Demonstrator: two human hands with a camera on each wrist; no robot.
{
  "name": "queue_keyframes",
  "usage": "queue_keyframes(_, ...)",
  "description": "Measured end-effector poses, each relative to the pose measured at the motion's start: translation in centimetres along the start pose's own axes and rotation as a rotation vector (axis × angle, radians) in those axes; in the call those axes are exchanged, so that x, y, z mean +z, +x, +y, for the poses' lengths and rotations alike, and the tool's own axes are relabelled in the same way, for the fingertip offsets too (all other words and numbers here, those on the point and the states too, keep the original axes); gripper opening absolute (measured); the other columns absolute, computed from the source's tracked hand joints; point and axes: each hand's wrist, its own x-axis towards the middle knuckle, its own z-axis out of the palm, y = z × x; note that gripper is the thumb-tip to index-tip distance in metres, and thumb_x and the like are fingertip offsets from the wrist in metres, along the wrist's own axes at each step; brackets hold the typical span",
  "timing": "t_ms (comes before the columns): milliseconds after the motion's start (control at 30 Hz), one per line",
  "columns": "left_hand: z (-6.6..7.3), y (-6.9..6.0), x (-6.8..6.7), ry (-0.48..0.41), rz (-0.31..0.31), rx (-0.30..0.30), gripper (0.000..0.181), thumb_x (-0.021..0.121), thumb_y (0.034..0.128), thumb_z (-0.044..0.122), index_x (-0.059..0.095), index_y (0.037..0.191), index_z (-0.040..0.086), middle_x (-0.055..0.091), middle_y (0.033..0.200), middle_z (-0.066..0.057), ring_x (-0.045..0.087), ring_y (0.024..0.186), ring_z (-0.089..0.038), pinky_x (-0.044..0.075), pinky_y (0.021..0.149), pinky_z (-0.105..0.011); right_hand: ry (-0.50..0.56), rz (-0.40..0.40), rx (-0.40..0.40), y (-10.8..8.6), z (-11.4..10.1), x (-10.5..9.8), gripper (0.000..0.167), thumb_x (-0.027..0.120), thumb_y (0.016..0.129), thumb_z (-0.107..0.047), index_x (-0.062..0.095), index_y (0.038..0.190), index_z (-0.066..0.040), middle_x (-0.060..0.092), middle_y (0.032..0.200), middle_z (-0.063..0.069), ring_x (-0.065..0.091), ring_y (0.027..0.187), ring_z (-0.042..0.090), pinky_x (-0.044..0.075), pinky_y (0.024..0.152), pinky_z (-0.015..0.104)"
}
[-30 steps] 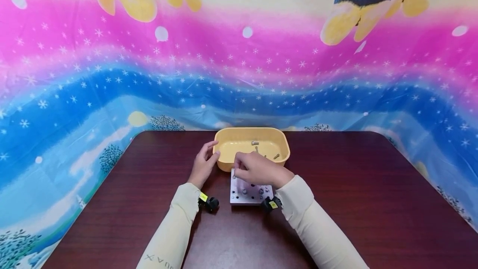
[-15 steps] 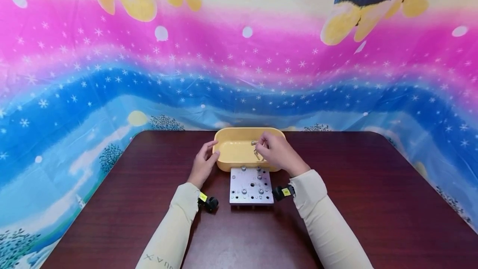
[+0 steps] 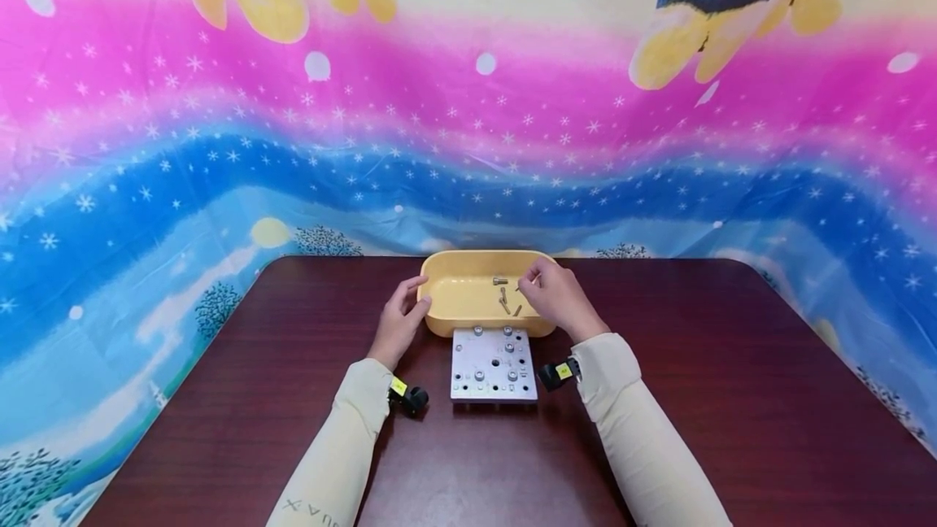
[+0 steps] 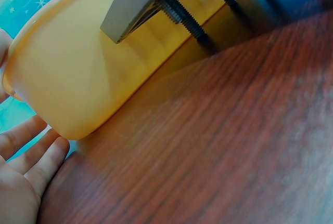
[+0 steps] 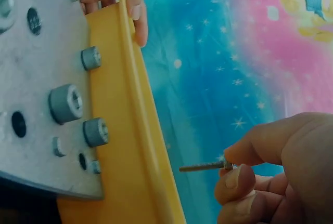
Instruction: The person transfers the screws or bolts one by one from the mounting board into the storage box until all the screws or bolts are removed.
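My right hand (image 3: 560, 297) is over the right end of the yellow plastic basin (image 3: 446, 324). Its thumb and fingertips pinch a thin screw (image 5: 200, 167) near the head, shank pointing away from the hand. At the basin's left end, my left hand (image 3: 398, 320) holds the wall, with its other fingers (image 4: 44, 164) spread by the lower corner. A metal plate (image 3: 479, 360) sits against the basin's near side. Several socket head screws (image 5: 66, 103) stand in its holes, and threaded shanks (image 4: 184, 18) stick out below it. Other holes are bare.
Several loose screws (image 3: 503, 299) lie in the basin, towards its right half. Everything stands on a dark red-brown wooden table (image 3: 695, 397). A printed cloth (image 3: 468, 128) hangs behind the table's far edge.
My right hand has gone from the plate's far left corner into the basin, then slightly right, now with a screw pinched. My left hand has stayed on the basin's left end.
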Motion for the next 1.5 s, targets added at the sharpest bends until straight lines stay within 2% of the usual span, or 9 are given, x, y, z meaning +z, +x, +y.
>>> queue_keyframes(133, 0.1, 0.0, 0.0, 0.001, 0.001, 0.0, 0.047, 0.057, 0.0974, 0.026, 0.047, 0.141, 0.013, 0.044, 0.145, -0.014, 0.041, 0.134, -0.029, 0.038, 0.105, -0.044, -0.005, -0.007, 0.029, 0.2, 0.4, 0.3, 0.014, 0.052, 0.093, -0.021, 0.056, 0.095, -0.009, 0.049, 0.064, 0.005, 0.047, 0.055, 0.019, 0.041, 0.053, 0.032)
queue_keyframes(267, 0.1, 0.1, 0.0, 0.0, -0.001, 0.004, 0.046, 0.057, 0.0975, 0.026, 0.047, 0.141, 0.013, 0.045, 0.145, -0.014, 0.041, 0.134, -0.029, 0.038, 0.105, -0.044, -0.011, -0.005, 0.039, 0.5, 0.8, 0.7, 0.014, 0.053, 0.092, -0.021, 0.057, 0.093, -0.008, 0.053, 0.069, 0.007, 0.048, 0.058, 0.02, 0.042, 0.054, 0.032)
queue_keyframes(400, 0.0, 0.1, 0.0, -0.004, -0.002, 0.011, 0.046, 0.057, 0.0976, 0.025, 0.047, 0.141, 0.012, 0.045, 0.145, -0.013, 0.04, 0.134, -0.03, 0.037, 0.106, -0.044, -0.036, 0.016, 0.038, 0.5, 0.9, 1.1, 0.012, 0.054, 0.089, -0.018, 0.059, 0.089, -0.007, 0.058, 0.076, 0.008, 0.051, 0.061, 0.021, 0.042, 0.056, 0.032)
queue_keyframes(600, 0.0, 0.1, 0.0, -0.009, 0.002, 0.007, 0.044, 0.056, 0.0978, 0.019, 0.048, 0.14, 0.011, 0.045, 0.145, -0.015, 0.042, 0.133, -0.03, 0.038, 0.105, -0.045, -0.104, 0.039, 0.023, 0.6, 1.2, 1.6, 0.011, 0.056, 0.085, -0.018, 0.062, 0.082, -0.009, 0.058, 0.074, 0.006, 0.051, 0.061, 0.021, 0.042, 0.057, 0.033)
queue_keyframes(733, 0.0, 0.2, 0.1, -0.01, 0.005, 0.008, 0.045, 0.056, 0.0976, 0.018, 0.047, 0.141, 0.01, 0.045, 0.144, -0.016, 0.044, 0.132, -0.03, 0.039, 0.104, -0.045, -0.137, 0.036, 0.015, 0.7, 1.4, 2.0, 0.011, 0.059, 0.086, -0.021, 0.063, 0.083, -0.011, 0.058, 0.073, 0.003, 0.051, 0.062, 0.021, 0.042, 0.056, 0.033)
queue_keyframes(1000, -0.1, 0.1, 0.1, -0.012, -0.002, 0.017, 0.046, 0.058, 0.0969, 0.025, 0.048, 0.14, 0.011, 0.046, 0.144, -0.016, 0.044, 0.131, -0.03, 0.039, 0.104, -0.043, -0.063, -0.019, -0.027, 0.8, 1.8, 2.5, 0.012, 0.064, 0.089, -0.022, 0.063, 0.085, -0.011, 0.049, 0.06, 0.004, 0.046, 0.052, 0.018, 0.039, 0.047, 0.031)
queue_keyframes(1267, -0.2, 0.1, 0.0, -0.016, 0.001, 0.024, 0.046, 0.058, 0.0971, 0.024, 0.048, 0.14, 0.011, 0.046, 0.144, -0.016, 0.044, 0.132, -0.031, 0.039, 0.104, -0.044, -0.043, -0.038, -0.053, 0.9, 1.8, 2.6, 0.012, 0.065, 0.089, -0.021, 0.064, 0.082, -0.012, 0.048, 0.059, 0.003, 0.044, 0.052, 0.018, 0.039, 0.047, 0.03)
queue_keyframes(1367, -0.2, 0.1, 0.0, -0.016, 0.002, 0.025, 0.045, 0.057, 0.0975, 0.022, 0.048, 0.14, 0.01, 0.046, 0.144, -0.015, 0.043, 0.132, -0.031, 0.039, 0.104, -0.044, -0.041, -0.049, -0.06, 0.9, 1.7, 2.6, 0.011, 0.064, 0.09, -0.021, 0.066, 0.088, -0.011, 0.05, 0.06, 0.003, 0.045, 0.051, 0.017, 0.04, 0.047, 0.03)
queue_keyframes(1500, -0.1, 0.1, 0.0, -0.017, 0.003, 0.025, 0.045, 0.056, 0.0978, 0.02, 0.048, 0.141, 0.01, 0.046, 0.144, -0.015, 0.042, 0.133, -0.032, 0.038, 0.105, -0.045, -0.018, -0.064, -0.074, 1.0, 1.8, 2.7, 0.023, 0.062, 0.093, -0.021, 0.066, 0.112, -0.009, 0.052, 0.061, 0.004, 0.046, 0.05, 0.017, 0.04, 0.046, 0.031)
